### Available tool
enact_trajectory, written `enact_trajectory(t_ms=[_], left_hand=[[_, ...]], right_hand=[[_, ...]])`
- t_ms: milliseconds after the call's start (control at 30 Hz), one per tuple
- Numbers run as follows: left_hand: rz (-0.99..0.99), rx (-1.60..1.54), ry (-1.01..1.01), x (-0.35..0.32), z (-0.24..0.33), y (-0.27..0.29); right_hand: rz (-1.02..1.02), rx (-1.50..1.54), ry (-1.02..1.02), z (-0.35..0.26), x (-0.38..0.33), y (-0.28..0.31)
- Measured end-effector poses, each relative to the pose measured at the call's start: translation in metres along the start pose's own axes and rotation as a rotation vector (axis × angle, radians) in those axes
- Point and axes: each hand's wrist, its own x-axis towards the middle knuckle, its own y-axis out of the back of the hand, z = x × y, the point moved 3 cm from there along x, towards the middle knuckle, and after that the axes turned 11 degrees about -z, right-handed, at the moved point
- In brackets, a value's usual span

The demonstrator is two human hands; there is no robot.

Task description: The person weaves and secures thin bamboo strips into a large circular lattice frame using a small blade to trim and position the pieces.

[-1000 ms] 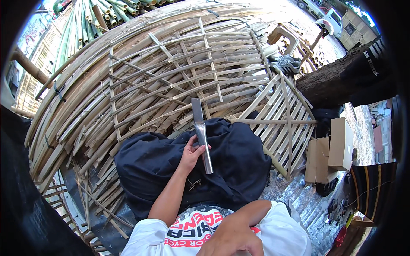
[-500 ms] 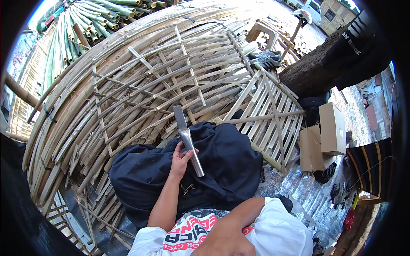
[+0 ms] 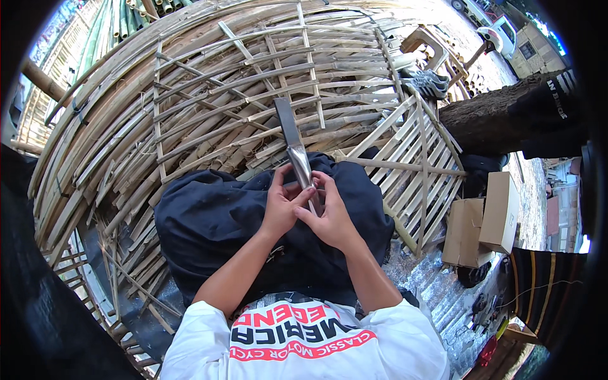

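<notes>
- Currently, my left hand (image 3: 284, 201) and right hand (image 3: 329, 216) are curling round the metal tool (image 3: 299, 159) above my lap (image 3: 196, 218).
- Its blade (image 3: 287, 121) is pointing toward bamboo strips (image 3: 104, 139).
- A slatted panel (image 3: 411, 167) is bordering my right knee (image 3: 367, 193).
- Cardboard boxes (image 3: 464, 231) are standing farther right, contents hidden.

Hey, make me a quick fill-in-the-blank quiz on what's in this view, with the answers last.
1. The left hand and right hand hold the metal tool by its ____, not its blade.
2. The cardboard boxes are on the picture's ____ side.
3. The main colour of the shirt is ____.

Missing words: handle; right; white.
</notes>
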Motion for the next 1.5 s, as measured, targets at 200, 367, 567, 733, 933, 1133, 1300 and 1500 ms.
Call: enact_trajectory(t_ms=[200,367,567,733,933,1133,1300,1500], left_hand=[[-0.337,0.355,0.069,0.049,0.012,-0.011],[-0.231,1.169,-0.264,0.113,0.029,0.049],[0.009,1.525,-0.239,0.141,0.004,0.094],[0.041,1.702,-0.182,0.164,-0.008,0.086],[0.020,1.770,0.146,0.173,-0.007,0.098],[-0.006,1.777,0.076,0.172,-0.008,0.095],[0.021,1.694,0.113,0.172,-0.016,0.100],[0.089,1.780,0.011,0.168,-0.016,0.097]], right_hand=[[0.196,0.267,-0.128,0.023,0.006,0.023],[0.319,0.070,-0.183,0.068,0.021,0.065],[0.213,0.128,-0.286,0.075,0.042,0.066],[0.174,0.128,-0.347,0.085,0.055,0.065],[0.242,0.337,-0.394,0.100,0.069,0.066],[0.300,0.476,-0.398,0.103,0.077,0.071],[0.303,0.420,-0.376,0.108,0.090,0.069],[0.324,0.314,-0.316,0.117,0.124,0.074]])
